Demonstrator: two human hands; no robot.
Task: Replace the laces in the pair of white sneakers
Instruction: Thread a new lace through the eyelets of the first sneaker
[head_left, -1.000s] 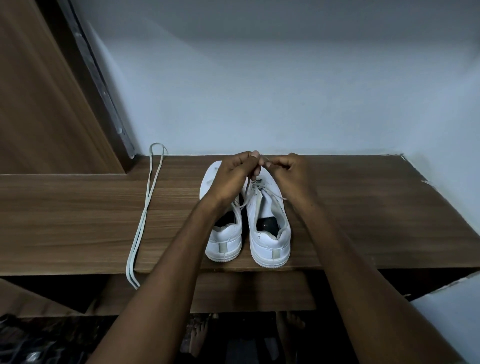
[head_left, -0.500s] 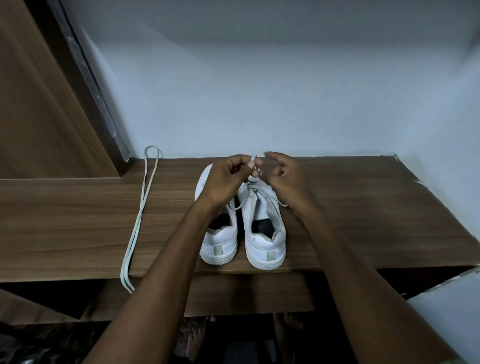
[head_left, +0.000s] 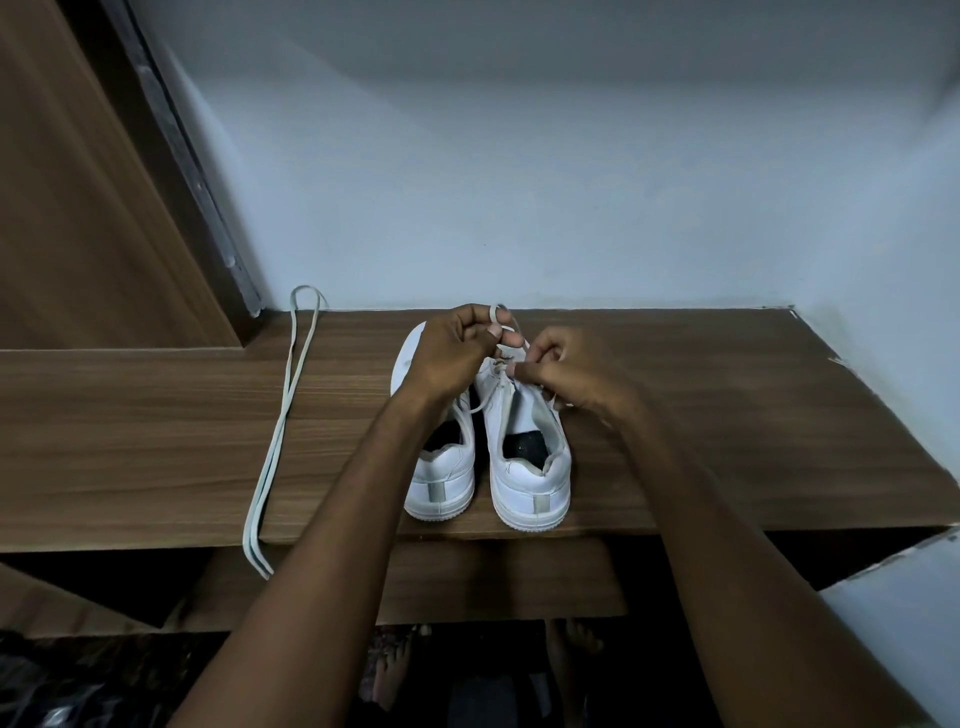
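Two white sneakers stand side by side on the wooden shelf (head_left: 727, 415), heels toward me: the left sneaker (head_left: 441, 478) and the right sneaker (head_left: 530, 483). My left hand (head_left: 452, 353) pinches a loop of the right sneaker's white lace (head_left: 511, 332) above the toe area. My right hand (head_left: 571, 374) grips another part of the same lace over the eyelets. A lace end trails across the gap between the shoes. My hands hide the toes and most of the lacing.
A loose white lace (head_left: 280, 431), doubled over, lies on the shelf to the left, its ends hanging over the front edge. A wooden panel (head_left: 78, 208) rises at left, white walls behind and at right. Bare feet (head_left: 395, 670) show below the shelf.
My hands have moved apart: the left lifted a lace loop up and back, the right dropped lower and nearer over the right sneaker's eyelets. The camera view shifted slightly.
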